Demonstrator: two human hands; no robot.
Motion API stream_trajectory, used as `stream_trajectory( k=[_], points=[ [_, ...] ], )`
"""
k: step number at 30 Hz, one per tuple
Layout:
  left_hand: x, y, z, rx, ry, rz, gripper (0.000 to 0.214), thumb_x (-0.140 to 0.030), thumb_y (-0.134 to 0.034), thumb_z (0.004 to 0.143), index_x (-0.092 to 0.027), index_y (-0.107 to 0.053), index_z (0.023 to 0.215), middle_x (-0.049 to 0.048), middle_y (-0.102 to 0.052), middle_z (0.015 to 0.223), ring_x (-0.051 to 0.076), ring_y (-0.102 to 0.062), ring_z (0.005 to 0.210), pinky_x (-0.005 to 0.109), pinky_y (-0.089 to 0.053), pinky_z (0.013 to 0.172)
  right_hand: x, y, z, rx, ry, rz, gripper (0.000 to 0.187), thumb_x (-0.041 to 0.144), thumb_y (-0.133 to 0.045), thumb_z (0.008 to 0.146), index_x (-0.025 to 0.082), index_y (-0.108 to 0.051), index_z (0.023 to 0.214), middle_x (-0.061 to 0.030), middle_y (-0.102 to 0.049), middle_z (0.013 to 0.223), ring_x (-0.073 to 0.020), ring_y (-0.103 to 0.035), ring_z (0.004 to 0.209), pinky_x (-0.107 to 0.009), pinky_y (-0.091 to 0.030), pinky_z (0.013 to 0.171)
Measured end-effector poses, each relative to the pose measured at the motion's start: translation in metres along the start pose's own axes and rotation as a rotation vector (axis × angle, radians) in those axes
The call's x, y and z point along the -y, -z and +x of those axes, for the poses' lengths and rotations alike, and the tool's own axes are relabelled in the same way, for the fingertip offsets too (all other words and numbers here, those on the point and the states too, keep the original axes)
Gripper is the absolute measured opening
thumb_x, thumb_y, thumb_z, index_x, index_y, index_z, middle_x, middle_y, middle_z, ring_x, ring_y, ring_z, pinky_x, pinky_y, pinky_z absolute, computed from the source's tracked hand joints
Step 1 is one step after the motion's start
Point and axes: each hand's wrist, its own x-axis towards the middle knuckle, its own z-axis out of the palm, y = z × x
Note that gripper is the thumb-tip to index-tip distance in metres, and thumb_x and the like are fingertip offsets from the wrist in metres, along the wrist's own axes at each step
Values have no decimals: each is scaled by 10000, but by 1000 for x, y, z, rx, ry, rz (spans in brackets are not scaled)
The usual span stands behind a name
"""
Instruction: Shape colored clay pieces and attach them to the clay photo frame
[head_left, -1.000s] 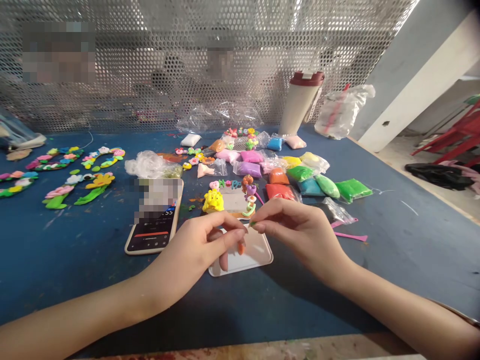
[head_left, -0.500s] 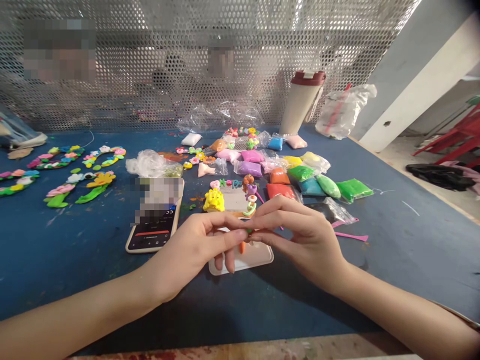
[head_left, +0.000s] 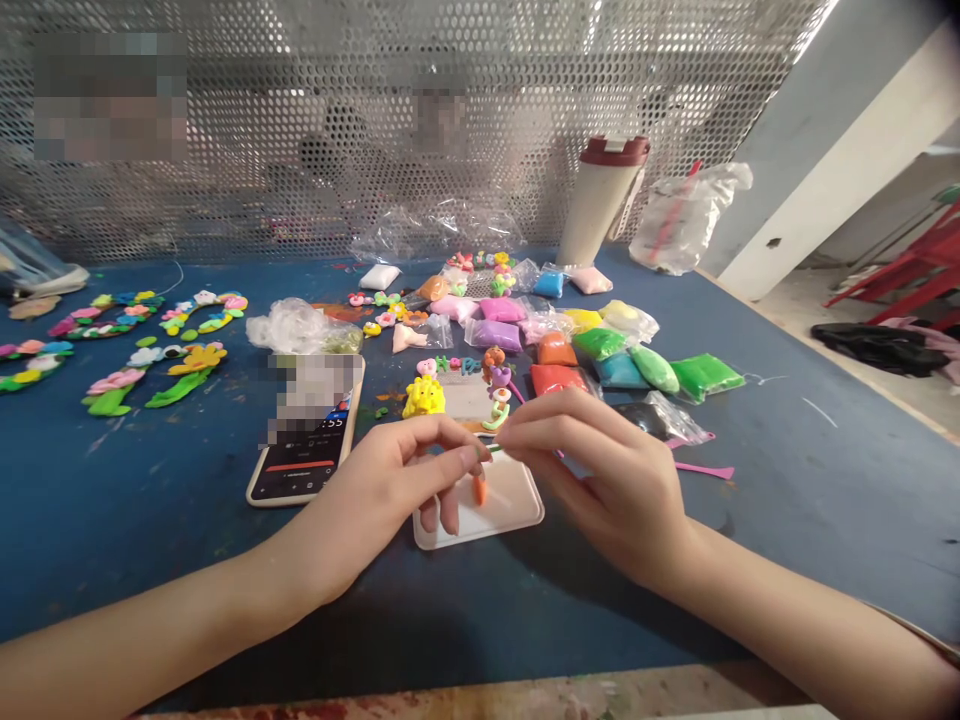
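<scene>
Between my fingertips is a thin strip of green clay (head_left: 493,448). My left hand (head_left: 401,470) pinches one end with thumb and forefinger, its lower fingers hanging loose. The other end sits in the closed fingertips of my right hand (head_left: 611,470). Directly below lies a white round-cornered panel (head_left: 514,505), carrying a small orange carrot-shaped clay piece (head_left: 480,489) partly behind my left fingers. Beyond my hands, a yellow bumpy clay figure (head_left: 424,398), small clay letters (head_left: 454,365) and a fried-egg-like clay piece (head_left: 499,396) edge a pale surface.
A phone (head_left: 300,470) lies left of my hand. Several bagged clays, such as green (head_left: 706,377) and red (head_left: 556,380), spread behind. A tumbler (head_left: 600,205) stands by the perforated metal screen (head_left: 300,210). Pink tools (head_left: 705,471) lie right; flower-decorated clay shapes (head_left: 187,375) lie left.
My fingertips have drawn slightly apart, and the green clay now shows as a thin strip between them. More of the orange piece is visible. The view has shifted a little.
</scene>
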Motion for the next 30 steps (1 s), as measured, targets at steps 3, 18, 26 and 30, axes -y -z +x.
stream_trajectory(
  k=[3,18,26,30],
  points=[
    [3,0,1,-48,0,3,188,-347,-611,863,-166,-646,825,-55,-555,554,73,-482,484,176,-396,476,-2,1,2,-75,-124,33,138,96,-529,909,208,-609,908,-31,-639,866,-148,-614,807,-274,-503,714],
    [0,2,1,-25,-18,4,157,-310,-612,847,-159,-590,812,-56,-555,544,83,-486,485,189,-439,466,-27,1,1,463,48,-399,220,104,-514,901,169,-656,746,-54,-654,776,-148,-597,664,-248,-409,570],
    [2,3,2,-27,-15,23,175,-327,-644,816,-173,-563,797,-55,-564,553,90,-498,485,200,-452,465,-24,2,6,546,-96,-289,107,94,-557,847,161,-634,815,-45,-638,775,-168,-609,714,-257,-423,614],
    [2,3,1,-9,-17,84,169,-341,-609,840,-174,-580,828,-50,-560,532,106,-516,486,212,-440,476,-21,2,6,527,-141,-252,115,63,-549,807,162,-598,838,-38,-635,776,-174,-603,702,-270,-419,609]
  ],
)
